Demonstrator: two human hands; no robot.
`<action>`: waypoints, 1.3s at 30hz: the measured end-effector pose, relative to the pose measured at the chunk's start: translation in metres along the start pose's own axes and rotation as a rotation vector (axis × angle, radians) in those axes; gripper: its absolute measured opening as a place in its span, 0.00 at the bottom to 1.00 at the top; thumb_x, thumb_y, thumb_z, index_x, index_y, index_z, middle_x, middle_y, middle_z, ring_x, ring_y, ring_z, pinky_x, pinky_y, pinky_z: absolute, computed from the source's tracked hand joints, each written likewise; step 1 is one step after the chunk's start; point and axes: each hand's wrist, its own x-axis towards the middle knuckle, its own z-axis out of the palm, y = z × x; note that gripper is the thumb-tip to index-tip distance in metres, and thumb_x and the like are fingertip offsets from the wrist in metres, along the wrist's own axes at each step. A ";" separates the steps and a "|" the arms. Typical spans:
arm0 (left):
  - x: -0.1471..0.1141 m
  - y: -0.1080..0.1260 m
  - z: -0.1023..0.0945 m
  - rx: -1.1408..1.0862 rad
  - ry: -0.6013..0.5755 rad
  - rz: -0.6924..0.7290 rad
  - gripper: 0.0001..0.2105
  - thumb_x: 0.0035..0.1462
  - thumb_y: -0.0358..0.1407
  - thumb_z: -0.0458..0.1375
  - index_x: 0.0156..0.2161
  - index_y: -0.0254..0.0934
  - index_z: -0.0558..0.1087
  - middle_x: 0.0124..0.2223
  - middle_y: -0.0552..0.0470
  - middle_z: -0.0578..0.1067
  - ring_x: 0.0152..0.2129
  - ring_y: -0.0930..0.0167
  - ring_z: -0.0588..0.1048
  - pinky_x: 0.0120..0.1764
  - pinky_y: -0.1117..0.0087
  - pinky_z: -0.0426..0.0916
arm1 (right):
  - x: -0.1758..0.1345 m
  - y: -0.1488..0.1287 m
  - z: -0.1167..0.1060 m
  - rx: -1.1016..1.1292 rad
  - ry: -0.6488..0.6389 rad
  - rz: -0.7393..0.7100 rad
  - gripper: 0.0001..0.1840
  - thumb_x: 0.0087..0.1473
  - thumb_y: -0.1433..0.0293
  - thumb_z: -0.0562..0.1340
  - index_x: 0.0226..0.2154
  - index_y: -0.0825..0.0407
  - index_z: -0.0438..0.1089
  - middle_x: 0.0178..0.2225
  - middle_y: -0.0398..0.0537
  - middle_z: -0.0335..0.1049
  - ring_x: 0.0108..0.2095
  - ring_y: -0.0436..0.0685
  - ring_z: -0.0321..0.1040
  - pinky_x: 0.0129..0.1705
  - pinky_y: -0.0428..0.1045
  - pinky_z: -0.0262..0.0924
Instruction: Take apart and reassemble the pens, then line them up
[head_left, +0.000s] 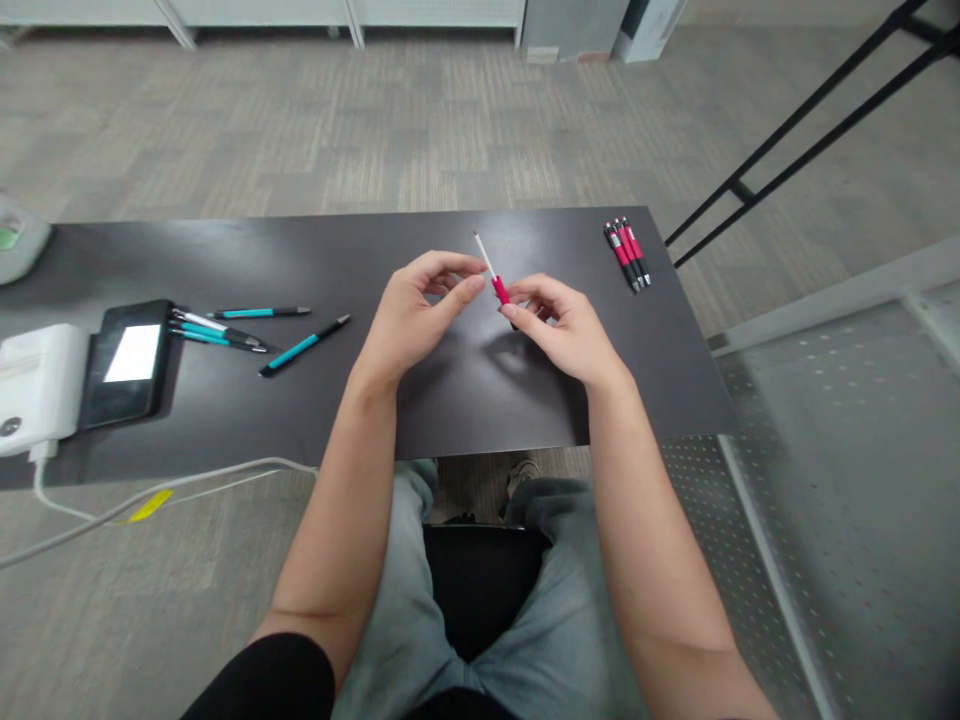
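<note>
Above the middle of a dark table (465,400), my right hand (559,330) grips the red barrel of a pen (500,290). A thin white refill (484,253) sticks out of that barrel, slanting up and to the left. My left hand (416,315) pinches the refill between thumb and forefinger just above the red part. Both hands hover a little over the tabletop.
Three red pens (627,254) lie at the table's far right. Several teal pens (217,330) and one apart (304,346) lie at the left, beside a lit phone (129,360) and a white charger box (37,385) with a cable. Black metal bars (810,120) stand at the right.
</note>
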 end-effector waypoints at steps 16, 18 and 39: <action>-0.007 -0.025 0.011 0.503 0.075 -0.082 0.04 0.61 0.38 0.79 0.37 0.48 0.89 0.49 0.44 0.87 0.55 0.47 0.76 0.67 0.36 0.63 | -0.002 -0.002 -0.003 -0.024 0.020 0.034 0.31 0.64 0.35 0.76 0.50 0.43 0.85 0.42 0.47 0.83 0.36 0.58 0.71 0.41 0.54 0.71; -0.002 -0.033 0.009 0.280 0.140 -0.076 0.07 0.62 0.43 0.79 0.38 0.47 0.89 0.44 0.46 0.87 0.49 0.51 0.80 0.65 0.41 0.68 | -0.003 -0.004 -0.004 -0.046 0.015 0.052 0.28 0.65 0.38 0.76 0.50 0.43 0.86 0.42 0.47 0.84 0.36 0.59 0.72 0.41 0.55 0.71; 0.007 -0.020 0.000 -0.265 0.255 -0.103 0.22 0.63 0.59 0.80 0.46 0.44 0.86 0.47 0.46 0.90 0.48 0.60 0.90 0.54 0.60 0.85 | -0.003 -0.002 -0.009 -0.150 -0.052 0.018 0.15 0.69 0.50 0.76 0.46 0.42 0.86 0.39 0.47 0.85 0.34 0.61 0.72 0.39 0.58 0.69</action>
